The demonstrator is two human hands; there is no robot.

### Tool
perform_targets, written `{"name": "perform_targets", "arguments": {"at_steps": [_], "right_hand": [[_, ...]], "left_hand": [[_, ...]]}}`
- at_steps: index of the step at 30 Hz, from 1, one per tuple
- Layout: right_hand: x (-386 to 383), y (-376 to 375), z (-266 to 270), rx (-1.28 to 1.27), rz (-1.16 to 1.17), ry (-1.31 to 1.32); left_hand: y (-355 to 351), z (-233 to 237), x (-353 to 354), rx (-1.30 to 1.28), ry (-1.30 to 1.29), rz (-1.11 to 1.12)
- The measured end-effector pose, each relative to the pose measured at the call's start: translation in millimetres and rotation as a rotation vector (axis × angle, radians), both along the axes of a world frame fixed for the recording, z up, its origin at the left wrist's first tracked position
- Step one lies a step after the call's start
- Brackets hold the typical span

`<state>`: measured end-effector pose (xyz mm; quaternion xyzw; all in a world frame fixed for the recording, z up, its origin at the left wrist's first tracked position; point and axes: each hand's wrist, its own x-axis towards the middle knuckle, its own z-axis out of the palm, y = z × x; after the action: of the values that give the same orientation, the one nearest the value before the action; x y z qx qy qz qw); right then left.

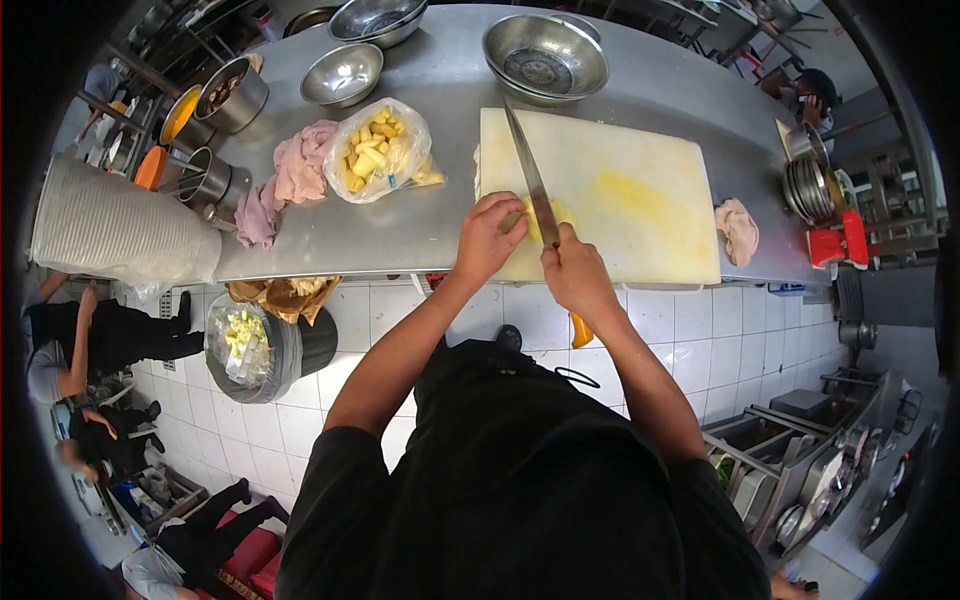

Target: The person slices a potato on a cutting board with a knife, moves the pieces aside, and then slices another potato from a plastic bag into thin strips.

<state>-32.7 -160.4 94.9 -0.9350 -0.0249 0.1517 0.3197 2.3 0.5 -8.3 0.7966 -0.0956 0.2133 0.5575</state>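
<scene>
My right hand is wrapped round the yellow handle of a long kitchen knife, whose blade points away from me over the white cutting board. To the left of the blade, my left hand has its fingers curled down on a small yellow food piece near the board's left edge. More yellow shows just right of the blade, and a yellow smear stains the middle of the board. Left of the board, a clear plastic bag holds pale yellow chunks.
Steel bowls stand along the far side of the steel table. Pink cloths and stacked white containers are on the left, another cloth on the right. A lined bin stands below. People are at the left.
</scene>
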Motion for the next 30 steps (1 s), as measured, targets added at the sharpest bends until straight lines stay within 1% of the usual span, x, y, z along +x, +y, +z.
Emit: {"name": "perform_targets", "arguments": {"at_steps": [5,11,14,17,20,23,26,29,30], "right_hand": [[-2.1,-1.9,-9.3,0.013,0.014,-0.03],[-2.3,-1.8,-4.4,-0.007,0.023,-0.028],[0.7,-4.3,-10.4,-0.014,0.043,-0.034],[3.5,-4.9,-8.6,-0.018,0.06,-0.02],[6.7,-5.1,-8.0,0.027,0.047,0.043],[11.4,2.8,10.4,0.084,-0.021,0.302],[11.3,-3.2,-27.8,0.036,0.031,0.127],[9.3,4.3,1.0,0.093,-0.049,0.268],[9.1,2.0,-4.6,0.069,-0.04,0.215]], "left_hand": [[-0.9,2.3,-1.1,-0.016,0.014,0.002],[-0.8,1.4,-0.5,-0.035,0.021,-0.008],[-1.4,5.5,-1.9,-0.037,0.036,-0.003],[-1.5,3.0,-0.6,-0.004,0.01,0.011],[-0.5,1.7,0.0,0.033,-0.006,0.016],[-0.8,0.8,0.3,0.029,-0.024,0.016],[0.8,-1.3,0.4,0.048,-0.056,0.019],[0.2,-0.3,-0.9,0.035,-0.012,0.014],[-0.4,-0.7,-0.3,0.044,-0.02,0.012]]}}
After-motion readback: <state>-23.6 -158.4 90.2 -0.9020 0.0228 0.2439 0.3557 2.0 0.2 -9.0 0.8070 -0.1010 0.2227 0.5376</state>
